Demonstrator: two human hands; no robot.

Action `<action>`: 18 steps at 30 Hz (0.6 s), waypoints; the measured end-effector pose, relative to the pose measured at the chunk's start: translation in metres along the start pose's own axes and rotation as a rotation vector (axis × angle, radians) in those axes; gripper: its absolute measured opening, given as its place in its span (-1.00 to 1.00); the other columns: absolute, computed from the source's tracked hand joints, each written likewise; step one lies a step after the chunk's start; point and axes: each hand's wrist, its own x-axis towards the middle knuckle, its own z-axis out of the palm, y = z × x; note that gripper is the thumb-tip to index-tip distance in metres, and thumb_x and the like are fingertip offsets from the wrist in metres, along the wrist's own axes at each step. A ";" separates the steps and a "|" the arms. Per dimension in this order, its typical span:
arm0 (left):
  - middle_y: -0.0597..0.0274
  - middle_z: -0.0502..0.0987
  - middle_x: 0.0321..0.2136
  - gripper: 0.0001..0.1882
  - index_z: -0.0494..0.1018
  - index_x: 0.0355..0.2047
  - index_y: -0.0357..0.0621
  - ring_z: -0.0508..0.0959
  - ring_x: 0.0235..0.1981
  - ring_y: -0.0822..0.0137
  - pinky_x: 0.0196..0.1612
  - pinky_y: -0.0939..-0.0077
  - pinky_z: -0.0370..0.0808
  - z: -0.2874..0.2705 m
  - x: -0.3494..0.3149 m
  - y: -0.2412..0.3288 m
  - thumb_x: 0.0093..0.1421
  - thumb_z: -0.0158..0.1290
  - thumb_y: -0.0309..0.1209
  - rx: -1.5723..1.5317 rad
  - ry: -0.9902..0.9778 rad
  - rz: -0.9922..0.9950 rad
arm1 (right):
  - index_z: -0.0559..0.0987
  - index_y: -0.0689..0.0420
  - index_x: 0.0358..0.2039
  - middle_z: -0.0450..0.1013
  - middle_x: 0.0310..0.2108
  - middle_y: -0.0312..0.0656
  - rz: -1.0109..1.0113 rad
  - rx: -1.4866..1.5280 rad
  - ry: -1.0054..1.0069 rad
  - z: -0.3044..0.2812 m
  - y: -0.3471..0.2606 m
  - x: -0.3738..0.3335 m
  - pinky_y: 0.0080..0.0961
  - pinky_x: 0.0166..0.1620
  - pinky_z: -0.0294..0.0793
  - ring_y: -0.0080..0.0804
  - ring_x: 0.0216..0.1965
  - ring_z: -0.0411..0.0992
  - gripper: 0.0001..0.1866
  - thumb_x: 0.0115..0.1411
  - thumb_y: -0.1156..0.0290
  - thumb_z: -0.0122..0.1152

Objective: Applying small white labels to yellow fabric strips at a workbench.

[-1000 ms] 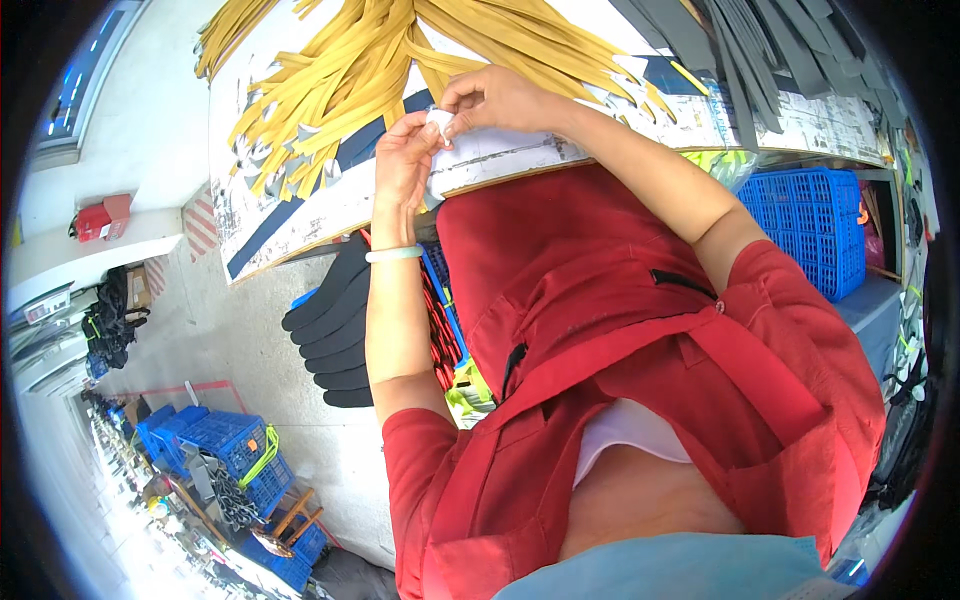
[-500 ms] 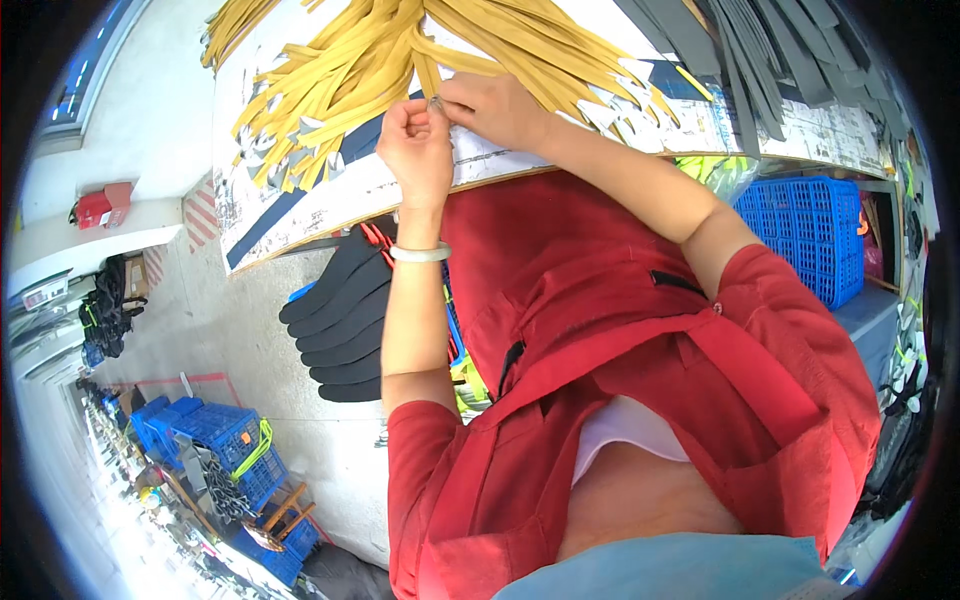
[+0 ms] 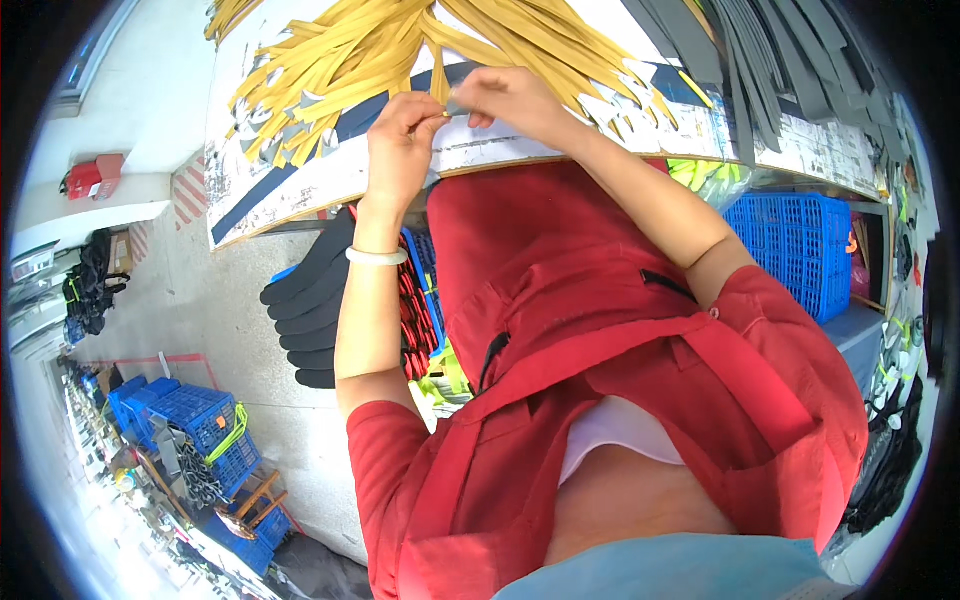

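My two hands meet over the near part of the white worktable [image 3: 335, 185], just below a heap of yellow straps [image 3: 350, 50]. Thumb and fingers of my left hand [image 3: 403, 145] pinch together on a strap end, with a bit of yellow showing at the tips. My right hand [image 3: 515, 103] is curled, its fingertips at a small grey piece [image 3: 456, 106] between the hands. That piece is partly covered by fingers. Many of the straps end in similar grey or white tabs.
Dark grey straps [image 3: 750, 80] hang over the table's right side. A blue basket [image 3: 790, 250] stands beneath it. Left of my lap lie stacked black curved pieces [image 3: 315, 290]. More blue crates [image 3: 205, 425] and a wooden stool [image 3: 255, 505] stand on the floor at lower left.
My hands have drawn slightly apart, the left moving left and the right a little to the right. The grey piece between them shows more now. The whole view has shifted slightly.
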 end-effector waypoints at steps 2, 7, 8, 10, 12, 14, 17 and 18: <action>0.06 0.49 -0.41 -0.95 0.46 -0.45 -0.32 0.51 -0.41 0.19 -0.31 0.48 0.44 0.005 -0.007 -0.003 0.06 0.07 -0.68 -0.015 0.010 0.015 | 0.54 0.22 -0.31 0.42 -0.55 -0.34 0.028 -0.094 -0.034 0.003 -0.001 -0.002 -0.69 -0.37 0.41 -0.65 -0.50 0.39 -0.80 0.27 0.32 0.13; 0.09 0.48 -0.42 -0.97 0.45 -0.45 -0.29 0.50 -0.38 0.19 -0.30 0.43 0.46 -0.009 -0.020 -0.011 0.09 0.05 -0.65 0.041 0.139 -0.089 | 0.50 0.15 -0.43 0.37 -0.62 -0.37 0.041 0.021 0.041 -0.003 0.014 -0.019 -0.70 -0.45 0.33 -0.68 -0.57 0.32 -0.79 0.24 0.28 0.17; 0.11 0.48 -0.43 -0.96 0.46 -0.44 -0.28 0.50 -0.36 0.22 -0.28 0.43 0.47 -0.035 -0.030 -0.034 0.10 0.05 -0.65 0.079 0.275 -0.101 | 0.48 0.15 -0.45 0.36 -0.63 -0.36 0.087 -0.011 0.064 -0.006 0.011 -0.023 -0.69 -0.46 0.34 -0.67 -0.58 0.33 -0.76 0.25 0.25 0.15; 0.08 0.42 -0.23 -0.82 0.46 -0.28 -0.24 0.50 -0.28 0.27 -0.25 0.45 0.49 -0.086 -0.045 -0.060 0.07 0.11 -0.63 0.447 0.393 -0.078 | 0.49 0.16 -0.45 0.38 -0.64 -0.33 0.101 -0.095 0.009 -0.022 0.021 -0.038 -0.67 -0.47 0.36 -0.65 -0.59 0.36 -0.73 0.24 0.22 0.16; 0.06 0.39 -0.15 -0.70 0.43 -0.15 -0.21 0.49 -0.21 0.25 -0.19 0.42 0.47 -0.069 -0.032 -0.035 0.07 0.11 -0.63 0.429 0.408 -0.243 | 0.50 0.17 -0.45 0.41 -0.64 -0.29 0.133 -0.266 -0.101 -0.030 0.035 -0.064 -0.59 -0.48 0.39 -0.59 -0.60 0.40 -0.70 0.24 0.19 0.14; 0.04 0.47 -0.21 -0.73 0.46 -0.16 -0.20 0.51 -0.22 0.16 -0.14 0.32 0.46 -0.033 -0.015 -0.026 0.09 0.08 -0.61 0.257 0.257 -0.119 | 0.49 0.19 -0.46 0.42 -0.62 -0.24 0.207 -0.326 -0.239 -0.014 0.035 -0.081 -0.51 -0.46 0.41 -0.53 -0.60 0.42 -0.70 0.23 0.19 0.15; 0.02 0.54 -0.27 -0.79 0.49 -0.22 -0.25 0.51 -0.18 0.02 -0.09 0.26 0.44 0.049 0.017 -0.012 0.10 0.05 -0.55 0.127 -0.090 0.076 | 0.50 0.20 -0.44 0.43 -0.60 -0.23 0.245 -0.354 -0.335 0.016 0.031 -0.088 -0.50 -0.43 0.41 -0.52 -0.56 0.42 -0.72 0.22 0.23 0.15; 0.01 0.54 -0.26 -0.77 0.49 -0.21 -0.24 0.51 -0.17 0.01 -0.09 0.24 0.44 0.070 0.027 -0.013 0.09 0.07 -0.52 0.161 -0.055 0.139 | 0.50 0.21 -0.42 0.43 -0.58 -0.23 0.268 -0.362 -0.373 0.027 0.029 -0.088 -0.51 -0.41 0.41 -0.52 -0.54 0.41 -0.75 0.22 0.26 0.16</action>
